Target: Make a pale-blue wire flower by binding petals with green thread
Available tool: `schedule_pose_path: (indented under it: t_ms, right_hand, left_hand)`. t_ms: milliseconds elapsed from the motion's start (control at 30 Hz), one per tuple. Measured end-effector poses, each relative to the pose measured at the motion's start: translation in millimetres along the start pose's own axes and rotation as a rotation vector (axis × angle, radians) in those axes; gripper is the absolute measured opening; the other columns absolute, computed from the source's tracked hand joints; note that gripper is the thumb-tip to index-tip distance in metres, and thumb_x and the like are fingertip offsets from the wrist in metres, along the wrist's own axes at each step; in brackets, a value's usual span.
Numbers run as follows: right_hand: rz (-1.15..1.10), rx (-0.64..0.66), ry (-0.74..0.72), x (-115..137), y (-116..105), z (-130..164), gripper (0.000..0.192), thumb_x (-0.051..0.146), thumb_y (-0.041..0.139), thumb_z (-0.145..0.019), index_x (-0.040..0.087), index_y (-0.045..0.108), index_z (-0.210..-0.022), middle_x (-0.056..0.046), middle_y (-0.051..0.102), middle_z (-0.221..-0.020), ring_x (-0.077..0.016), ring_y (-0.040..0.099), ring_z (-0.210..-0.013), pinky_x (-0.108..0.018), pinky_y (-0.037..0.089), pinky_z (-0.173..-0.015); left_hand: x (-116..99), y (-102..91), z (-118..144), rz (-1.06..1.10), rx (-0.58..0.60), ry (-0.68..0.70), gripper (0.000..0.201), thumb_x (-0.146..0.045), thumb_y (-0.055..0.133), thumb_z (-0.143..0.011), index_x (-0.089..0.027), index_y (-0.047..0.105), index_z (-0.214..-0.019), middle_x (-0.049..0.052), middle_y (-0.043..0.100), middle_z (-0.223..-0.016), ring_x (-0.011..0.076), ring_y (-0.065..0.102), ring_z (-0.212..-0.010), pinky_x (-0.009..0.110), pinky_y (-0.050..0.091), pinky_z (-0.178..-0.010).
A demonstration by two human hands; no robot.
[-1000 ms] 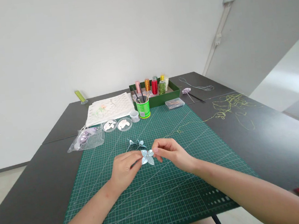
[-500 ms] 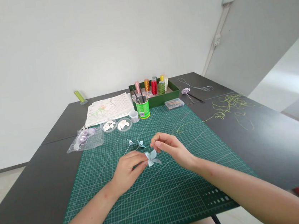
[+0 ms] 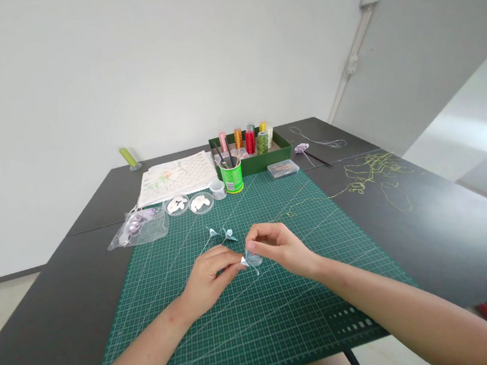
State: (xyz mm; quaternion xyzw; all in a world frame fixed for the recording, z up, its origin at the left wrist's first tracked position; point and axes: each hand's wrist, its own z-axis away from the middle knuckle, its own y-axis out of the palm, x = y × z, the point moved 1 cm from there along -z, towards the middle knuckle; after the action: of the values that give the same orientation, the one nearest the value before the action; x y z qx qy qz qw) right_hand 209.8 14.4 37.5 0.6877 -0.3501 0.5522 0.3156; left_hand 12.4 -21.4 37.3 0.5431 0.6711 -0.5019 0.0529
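Over the middle of the green cutting mat (image 3: 190,335), my left hand (image 3: 212,274) pinches a pale blue artificial flower (image 3: 252,259) at its base. My right hand (image 3: 280,248) has thumb and forefinger closed on one of its upper petals. Part of the flower is hidden by the fingers, and its petals look folded and turned sideways. Two more small light blue flowers (image 3: 229,234) with thin stems lie on the mat just beyond my left hand.
Behind the hands stand a green can (image 3: 233,179) of tools, two dishes of white pieces (image 3: 200,202), a clear box (image 3: 283,168) and a green tray (image 3: 263,162) of thread spools. Loose yellow-green thread (image 3: 370,174) trails at right; a plastic bag (image 3: 152,227) lies left.
My right hand has come down and closed on a petal. The flower has turned from facing me with its petals spread to a sideways view. My left hand has barely moved.
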Motion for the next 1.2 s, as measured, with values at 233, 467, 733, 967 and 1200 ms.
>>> schedule_pose_path:
  t_ms: [233,467,733,967,1200]
  right_hand:
    - [0.028,-0.021,0.025,3.2,-0.9,0.7,0.04,0.054,0.065,-0.089,0.016,0.063,-0.075,-0.001,0.058,-0.071,-0.012,0.051,-0.065,-0.027,0.042,-0.063]
    - [0.059,0.085,0.088,6.0,-2.6,1.5,0.05,0.062,0.058,-0.09,0.018,0.055,-0.066,0.001,0.051,-0.06,-0.0123,0.047,-0.06,-0.027,0.04,-0.06]
    - [0.123,0.009,0.025,8.1,0.1,2.8,0.047,0.058,0.055,-0.094,0.019,0.051,-0.069,0.002,0.048,-0.063,-0.0111,0.043,-0.059,-0.025,0.036,-0.057]
    - [-0.004,0.253,0.197,3.6,-1.8,1.9,0.051,0.06,0.059,-0.09,0.016,0.058,-0.065,0.001,0.054,-0.055,-0.0095,0.046,-0.051,-0.024,0.037,-0.053]
    - [-0.084,0.281,0.202,1.7,-2.3,3.3,0.041,0.05,0.067,-0.088,0.015,0.06,-0.068,0.002,0.058,-0.058,-0.007,0.045,-0.05,-0.022,0.035,-0.052]
  left_hand:
    - [1.4,0.3,0.8,0.015,-0.011,-0.078,0.027,-0.03,0.058,-0.1,-0.02,0.076,-0.082,0.0,0.072,-0.07,0.0115,0.066,-0.065,0.02,0.049,-0.063]
    - [8.3,1.7,3.0,0.045,-0.082,-0.11,0.023,-0.031,0.062,-0.097,-0.02,0.079,-0.085,0.003,0.077,-0.075,0.0147,0.07,-0.066,0.022,0.052,-0.063]
    - [5.8,1.5,2.8,-0.038,-0.088,-0.029,0.021,-0.026,0.061,-0.097,-0.02,0.078,-0.084,0.004,0.077,-0.075,0.0148,0.07,-0.067,0.024,0.054,-0.065]
    - [5.6,-4.6,3.8,-0.228,-0.222,0.124,0.018,-0.023,0.061,-0.098,-0.022,0.078,-0.094,0.003,0.079,-0.084,0.0159,0.074,-0.077,0.027,0.058,-0.075]
    - [5.3,-4.5,2.5,-0.233,-0.19,0.088,0.021,-0.024,0.059,-0.098,-0.022,0.078,-0.091,0.003,0.079,-0.082,0.0166,0.074,-0.075,0.028,0.058,-0.073]
